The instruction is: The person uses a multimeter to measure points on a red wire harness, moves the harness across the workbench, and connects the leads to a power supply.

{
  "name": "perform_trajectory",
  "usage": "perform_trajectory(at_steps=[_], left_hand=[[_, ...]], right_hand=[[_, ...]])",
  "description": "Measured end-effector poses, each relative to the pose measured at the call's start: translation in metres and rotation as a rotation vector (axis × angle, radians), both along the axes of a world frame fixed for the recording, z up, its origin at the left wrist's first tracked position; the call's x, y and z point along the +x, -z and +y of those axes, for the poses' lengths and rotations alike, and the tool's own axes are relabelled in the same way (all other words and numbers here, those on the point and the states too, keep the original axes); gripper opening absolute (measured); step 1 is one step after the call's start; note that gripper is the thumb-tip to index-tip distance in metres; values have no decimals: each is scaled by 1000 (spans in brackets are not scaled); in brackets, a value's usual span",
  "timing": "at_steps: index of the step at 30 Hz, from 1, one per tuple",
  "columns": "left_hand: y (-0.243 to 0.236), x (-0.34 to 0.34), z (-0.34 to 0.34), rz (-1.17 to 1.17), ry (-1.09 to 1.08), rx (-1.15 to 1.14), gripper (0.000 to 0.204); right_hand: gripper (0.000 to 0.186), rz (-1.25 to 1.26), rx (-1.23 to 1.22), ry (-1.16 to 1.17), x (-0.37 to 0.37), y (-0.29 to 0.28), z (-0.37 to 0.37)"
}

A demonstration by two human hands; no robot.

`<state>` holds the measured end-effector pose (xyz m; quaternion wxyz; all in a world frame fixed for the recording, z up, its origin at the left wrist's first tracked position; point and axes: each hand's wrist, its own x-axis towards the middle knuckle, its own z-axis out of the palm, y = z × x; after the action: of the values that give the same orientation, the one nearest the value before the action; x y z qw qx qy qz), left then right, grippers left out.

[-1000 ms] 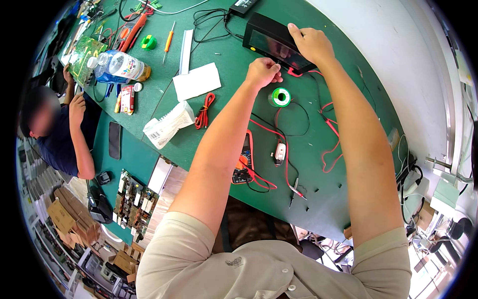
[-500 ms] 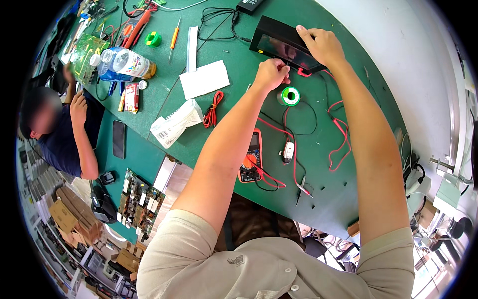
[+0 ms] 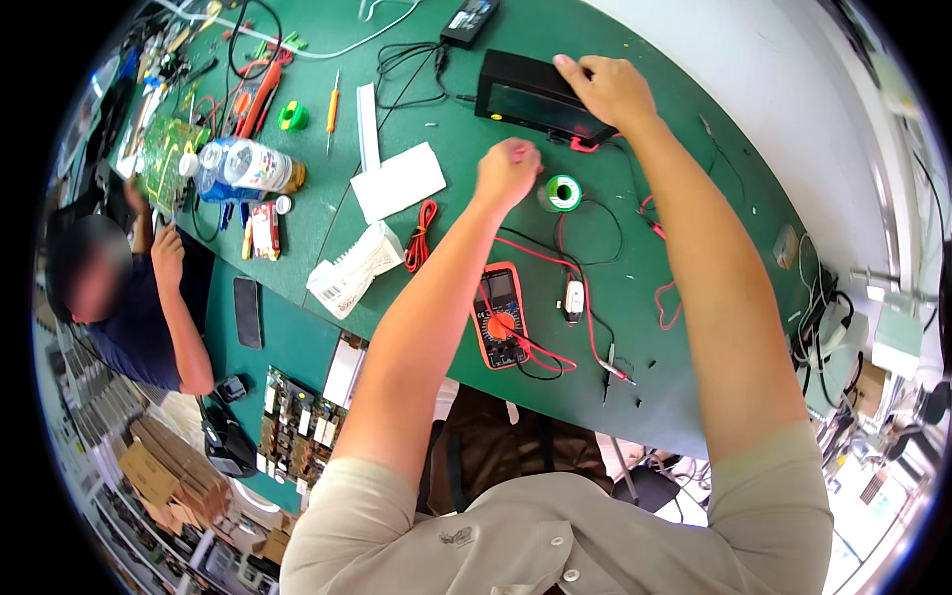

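A black box-shaped device with a dark screen stands tilted at the far side of the green table. My right hand grips its top right corner, thumb on the upper edge. In front of the device, apart from it, is my left hand, fingers curled closed and slightly blurred; whatever they may hold is hidden. A red clip sits at the device's lower front edge. Close to my left hand stands a green-rimmed solder spool. Below it lies an orange multimeter with red and black leads.
A power adapter has its cable running to the device. Left of my arm lie a white sheet, a white carton and a coiled red cable. Bottles stand farther left, near a co-worker. A circuit board lies lower left.
My left hand has drawn back from the device's front edge toward me, leaving a gap. My right hand keeps its grip, and the device's screen faces slightly differently. The whole view has shifted a little.
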<state>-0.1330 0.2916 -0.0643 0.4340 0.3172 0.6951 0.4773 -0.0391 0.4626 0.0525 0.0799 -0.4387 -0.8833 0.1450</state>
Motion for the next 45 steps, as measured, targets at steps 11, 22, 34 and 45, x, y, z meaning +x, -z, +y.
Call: perform_trajectory(at_steps=[11,22,34,45], left_hand=[[-106,7,-305,-456,3,-167,23],[-94,62,-360,-203,370,-381,30],[-70,107,-279,1090,938,143,76],[-47,77,-253,1322,820,213,46]], right_hand=[[29,500,482,-75,63,-9,-52],[12,370,-21,538,326,31,-385],[26,363,-388,842,343,74,-483],[32,224,-166,1022,390,102,-460]])
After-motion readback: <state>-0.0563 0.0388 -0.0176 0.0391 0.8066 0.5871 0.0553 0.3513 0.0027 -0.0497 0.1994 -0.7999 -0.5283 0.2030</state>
